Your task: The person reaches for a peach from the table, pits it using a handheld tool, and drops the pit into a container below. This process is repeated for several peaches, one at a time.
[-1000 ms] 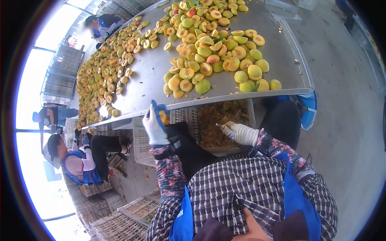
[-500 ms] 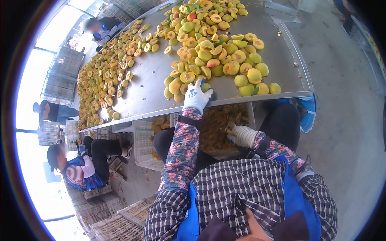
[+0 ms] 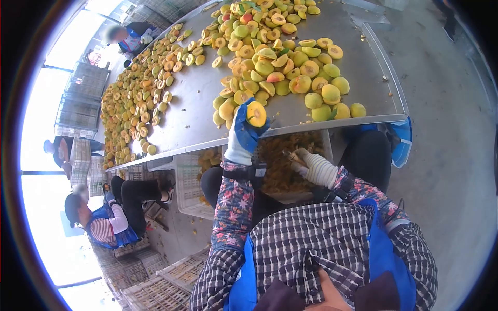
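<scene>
My left hand (image 3: 242,133), in a white glove with a blue palm, is closed around a halved yellow peach (image 3: 256,114) at the table's front edge. The cut yellow face is turned up. Lower and to the right, my right hand (image 3: 317,170), in a ribbed whitish glove, grips a small tool (image 3: 287,153) whose metal tip points left; its exact kind is too small to tell. Just beyond my left hand lies a heap of halved peaches (image 3: 264,67) on the metal table (image 3: 197,109).
Below the table edge, a bin (image 3: 328,145) holds brown scraps, and a white crate (image 3: 189,181) with peach pieces stands left of it. More halves (image 3: 140,103) cover the table's left side. Co-workers (image 3: 111,223) sit along the left; slatted crates (image 3: 155,290) stand at lower left.
My left hand has lifted a peach half off the heap's near edge and turned its cut face up. My right hand has turned slightly, and its tool tip now shows.
</scene>
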